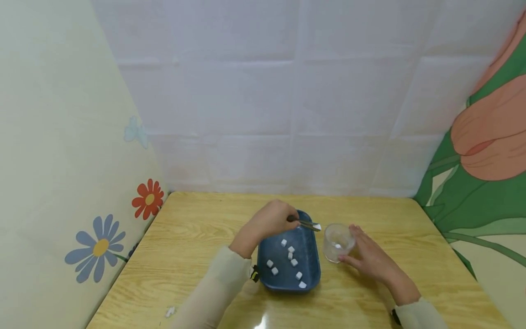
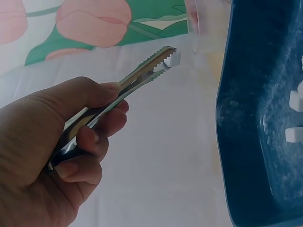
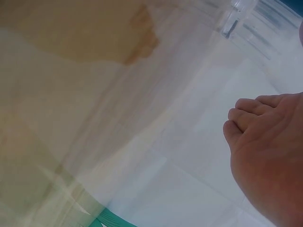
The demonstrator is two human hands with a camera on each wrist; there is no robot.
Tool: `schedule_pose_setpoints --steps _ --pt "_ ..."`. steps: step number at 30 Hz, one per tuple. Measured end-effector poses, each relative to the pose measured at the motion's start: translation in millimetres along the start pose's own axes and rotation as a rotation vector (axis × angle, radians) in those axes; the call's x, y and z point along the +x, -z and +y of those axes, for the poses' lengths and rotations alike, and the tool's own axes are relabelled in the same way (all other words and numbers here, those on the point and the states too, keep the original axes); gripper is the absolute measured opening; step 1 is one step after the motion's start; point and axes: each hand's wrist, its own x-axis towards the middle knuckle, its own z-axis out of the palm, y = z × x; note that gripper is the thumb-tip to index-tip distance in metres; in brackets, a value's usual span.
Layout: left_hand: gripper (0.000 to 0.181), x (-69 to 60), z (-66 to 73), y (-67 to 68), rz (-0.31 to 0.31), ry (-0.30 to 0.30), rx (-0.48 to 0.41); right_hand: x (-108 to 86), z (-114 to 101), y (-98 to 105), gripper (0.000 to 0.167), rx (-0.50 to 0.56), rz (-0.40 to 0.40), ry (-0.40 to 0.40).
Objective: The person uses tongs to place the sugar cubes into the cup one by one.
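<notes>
Metal tongs [image 2: 144,67] sit in the L hand [image 1: 269,222], thumb on one arm, fingers curled round the other. Tong arms are squeezed close, w/ one white cube [image 2: 174,58] pinched btwn the serrated tips. Held cube is just L of the clear glass [image 1: 334,235], near the R edge of the dark blue tray [image 1: 308,256]; can't tell exact ht. R hand [image 1: 371,253] is at the glass's R side, fingers fairly straight & together, thumb set apart near the base; can't tell how firmly they press. Another cube [image 1: 338,246] shows inside the glass, low down. Tray has approx 8 loose cubes [image 1: 294,262]: a few clustered near the middle, a pair to the L, a pair toward the near R corner. Tray & glass stand side by side on a wood-grain table [image 1: 197,228], small gap btwn. White bits [image 1: 170,311] lie at the table's near L. Pale sheet [image 1: 246,105] hangs at the back; L panel [image 1: 49,137] has a blue flower [image 1: 100,248] & a red flower [image 1: 149,199], R side lg. pink tulips [image 1: 493,132].
</notes>
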Motion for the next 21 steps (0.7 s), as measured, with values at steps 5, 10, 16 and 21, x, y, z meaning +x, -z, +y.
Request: schedule_pose_setpoints --steps 5,10,16,21 --pt "0.013 8.4 2.3 -4.7 0.008 -0.018 -0.002 0.9 2 -3 0.103 -0.007 0.006 0.015" --pt "0.015 17.9 4.0 -10.4 -0.007 -0.021 -0.010 1.9 4 -3 0.102 0.001 0.011 0.037" --pt "0.015 25.5 9.1 -14.2 -0.031 -0.019 -0.043 1.6 2 -1 0.103 0.026 0.005 0.038" --pt "0.017 32.0 11.1 -19.2 -0.049 -0.042 -0.018 1.6 2 0 0.102 0.030 0.004 0.043"
